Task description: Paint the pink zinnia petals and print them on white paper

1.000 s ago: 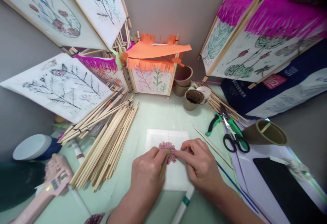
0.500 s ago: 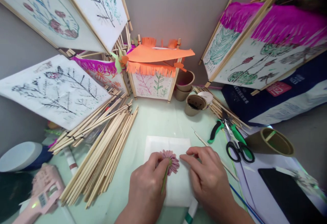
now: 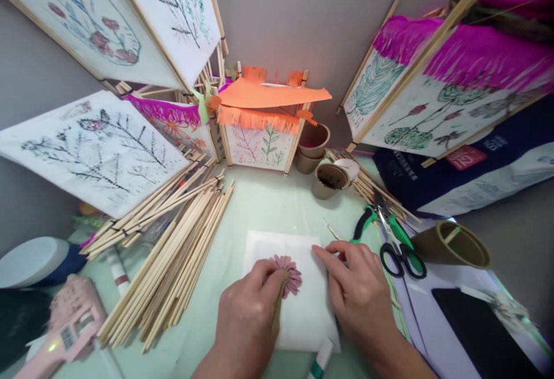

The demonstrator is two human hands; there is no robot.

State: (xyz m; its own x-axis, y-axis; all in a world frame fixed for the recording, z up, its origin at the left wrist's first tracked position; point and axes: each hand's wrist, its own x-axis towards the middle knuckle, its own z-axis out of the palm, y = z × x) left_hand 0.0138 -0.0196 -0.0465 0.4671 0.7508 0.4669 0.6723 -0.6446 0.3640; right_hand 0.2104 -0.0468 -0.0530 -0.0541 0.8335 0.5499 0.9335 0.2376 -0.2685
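My left hand (image 3: 253,304) pinches the green stem of a pink, daisy-like flower (image 3: 292,278) between thumb and fingers. The flower lies with its petals spread against a white sheet of paper (image 3: 298,324), stem side up. My right hand (image 3: 361,286) is at the paper's right side, index finger stretched out over it and the other fingers partly bent. Nothing shows in that hand. Below the sheet's lower edge lies a white marker with a green band (image 3: 321,361).
A bundle of wooden sticks (image 3: 173,269) and a pink glue gun (image 3: 71,327) lie on the left. Scissors (image 3: 396,246), green-handled pliers (image 3: 364,224) and a brown pot (image 3: 459,246) stand or lie on the right. An orange-fringed paper lantern (image 3: 262,131) stands at the back.
My right hand has moved slightly right, away from the flower, and its index finger is more extended. My left hand keeps its pinch on the flower stem.
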